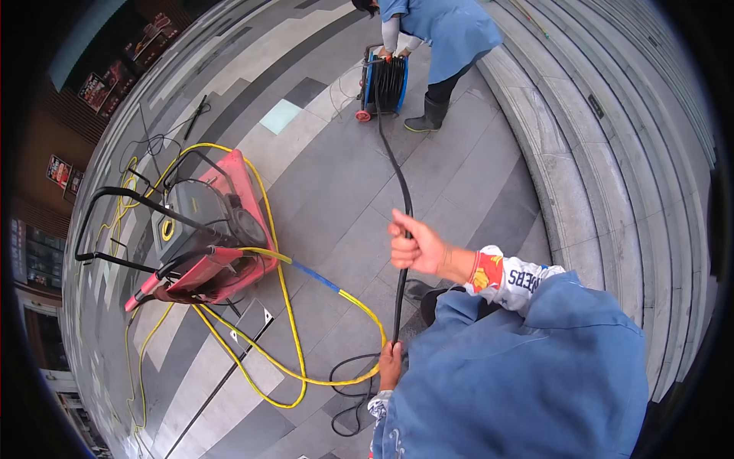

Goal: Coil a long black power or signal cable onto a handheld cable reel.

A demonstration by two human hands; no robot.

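A thick black cable (395, 166) runs across the paving from a wheeled reel (388, 83) with blue flanges to my hands. My right hand (417, 244) is closed around it in a fist, palm side turned up, thumb towards the reel. Further along, close to my blue smock, my left hand (391, 361) also grips the cable. Behind that hand, loops of thin black cable (347, 396) lie on the ground. A yellow hose (367, 312) with a blue wrapped section curves right beside my left hand; whether they touch I cannot tell.
A co-worker (441, 40) in a blue smock and rubber boots bends over the reel, both hands on it. To the left, a red trolley (252, 201) carries a grey machine (192, 212). Yellow hose loops surround it. Curved stone steps (565, 172) rise at the right.
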